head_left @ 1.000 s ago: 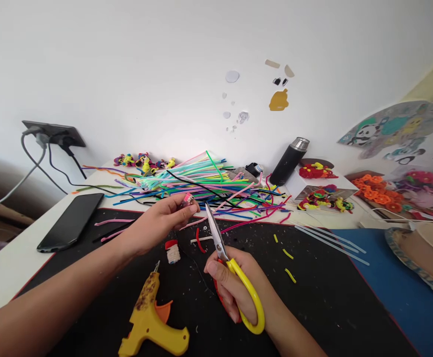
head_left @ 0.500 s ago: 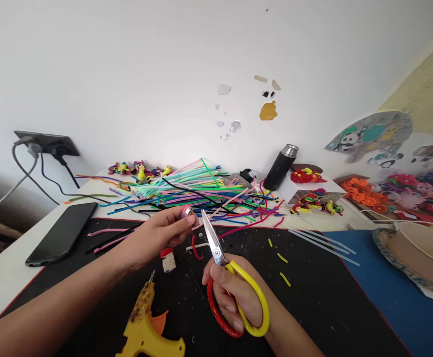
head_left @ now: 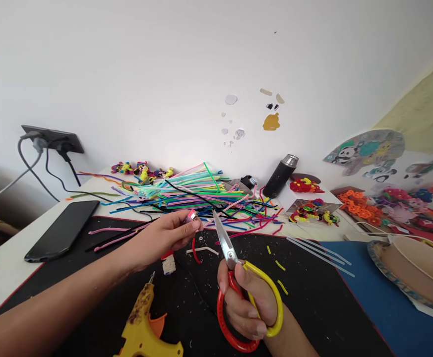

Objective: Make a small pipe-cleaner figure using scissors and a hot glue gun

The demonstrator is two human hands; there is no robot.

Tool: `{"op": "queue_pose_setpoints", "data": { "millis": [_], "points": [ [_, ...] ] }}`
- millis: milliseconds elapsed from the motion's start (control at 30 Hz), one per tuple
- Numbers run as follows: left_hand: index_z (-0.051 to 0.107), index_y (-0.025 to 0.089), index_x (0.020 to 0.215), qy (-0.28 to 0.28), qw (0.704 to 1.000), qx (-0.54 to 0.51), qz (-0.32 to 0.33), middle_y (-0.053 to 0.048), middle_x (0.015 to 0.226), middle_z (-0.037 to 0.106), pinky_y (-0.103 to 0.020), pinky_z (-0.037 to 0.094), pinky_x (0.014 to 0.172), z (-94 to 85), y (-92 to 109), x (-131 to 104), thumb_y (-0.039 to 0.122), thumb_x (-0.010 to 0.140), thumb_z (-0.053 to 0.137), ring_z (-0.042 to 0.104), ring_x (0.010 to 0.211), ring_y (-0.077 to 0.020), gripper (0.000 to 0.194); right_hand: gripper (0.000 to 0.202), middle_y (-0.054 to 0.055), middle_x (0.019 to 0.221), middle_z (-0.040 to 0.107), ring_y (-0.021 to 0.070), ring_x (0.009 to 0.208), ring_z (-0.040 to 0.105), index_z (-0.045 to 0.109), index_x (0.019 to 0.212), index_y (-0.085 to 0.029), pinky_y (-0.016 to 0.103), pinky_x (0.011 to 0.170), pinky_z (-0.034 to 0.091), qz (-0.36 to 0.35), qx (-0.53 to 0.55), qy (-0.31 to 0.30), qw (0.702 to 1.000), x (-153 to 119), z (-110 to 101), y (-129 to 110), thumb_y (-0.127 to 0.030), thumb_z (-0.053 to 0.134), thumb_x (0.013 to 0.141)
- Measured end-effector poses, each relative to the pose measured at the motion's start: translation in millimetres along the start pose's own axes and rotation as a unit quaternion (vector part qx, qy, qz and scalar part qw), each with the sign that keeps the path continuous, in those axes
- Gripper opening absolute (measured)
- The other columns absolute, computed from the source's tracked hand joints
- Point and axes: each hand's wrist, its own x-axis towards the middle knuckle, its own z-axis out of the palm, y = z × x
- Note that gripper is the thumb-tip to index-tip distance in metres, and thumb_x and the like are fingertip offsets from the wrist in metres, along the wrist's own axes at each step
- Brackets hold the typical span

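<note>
My left hand (head_left: 173, 233) pinches a small pink piece with a white and dark patch (head_left: 193, 215) between thumb and fingertips; most of it is hidden by the fingers. My right hand (head_left: 251, 297) is wrapped round the handles of the scissors (head_left: 225, 243), one loop red and the other yellow. The blades look closed and point up and away, a little right of the pink piece and apart from it. Below my left hand a white wound piece with a red top (head_left: 169, 264) lies on the black mat, beside a red pipe cleaner bit (head_left: 194, 252) and a whitish strip (head_left: 207, 249).
A yellow glue gun (head_left: 145, 322) lies at the front. Behind the hands spreads a pile of coloured pipe cleaners (head_left: 190, 191). A phone (head_left: 63, 230) is on the left; yellow snippets (head_left: 280, 265), clear glue sticks (head_left: 320, 255) and a black flask (head_left: 281, 176) are on the right.
My right hand has moved the scissors right and slightly down, away from my left hand. My left hand has shifted slightly right with the pink piece. The whole view has tilted slightly.
</note>
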Motion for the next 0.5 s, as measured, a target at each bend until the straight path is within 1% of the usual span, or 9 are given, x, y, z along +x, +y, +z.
{"op": "queue_pose_setpoints", "data": {
  "millis": [133, 233, 433, 500],
  "points": [
    [0.06, 0.018, 0.093, -0.009, 1.0, -0.007, 0.006, 0.008, 0.068, 0.038, -0.023, 0.022, 0.05, 1.1, 2.5, 0.1, 0.068, 0.09, 0.072, 0.026, 0.058, -0.009, 0.052, 0.039, -0.013, 0.047, 0.046, 0.0013, 0.022, 0.028, 0.064, 0.101, -0.015, 0.01, 0.029, 0.038, -0.006, 0.0, -0.008, 1.0, -0.4, 2.2, -0.4, -0.053, 0.062, 0.108],
    [0.061, 0.017, 0.094, -0.012, 1.0, -0.006, 0.009, 0.008, 0.069, 0.04, -0.023, 0.022, 0.051, 1.3, 2.5, 0.6, 0.068, 0.091, 0.072, 0.027, 0.059, -0.0091, 0.052, 0.038, -0.014, 0.047, 0.046, 0.0011, 0.021, 0.027, 0.063, 0.1, -0.016, 0.009, 0.029, 0.037, -0.002, 0.001, -0.009, 1.0, -0.2, 3.9, -1.4, -0.054, 0.063, 0.107],
    [0.062, 0.017, 0.094, -0.01, 1.0, -0.007, 0.011, 0.007, 0.069, 0.04, -0.024, 0.02, 0.052, 0.2, -0.1, 1.5, 0.067, 0.092, 0.07, 0.027, 0.059, -0.0097, 0.051, 0.044, -0.015, 0.043, 0.045, 0.0019, 0.019, 0.026, 0.061, 0.093, -0.017, 0.011, 0.027, 0.037, 0.015, -0.022, 0.028, 0.999, 1.1, 3.8, -1.4, -0.06, 0.07, 0.1],
    [0.065, 0.016, 0.096, -0.002, 1.0, -0.014, 0.017, 0.007, 0.069, 0.04, -0.025, 0.021, 0.053, -0.1, -0.2, 1.2, 0.068, 0.094, 0.068, 0.027, 0.06, -0.0101, 0.052, 0.045, -0.015, 0.042, 0.044, 0.0023, 0.02, 0.026, 0.062, 0.093, -0.017, 0.012, 0.027, 0.037, 0.015, -0.045, 0.054, 0.997, 1.6, 2.8, 0.3, -0.061, 0.071, 0.099]
  ]
}}
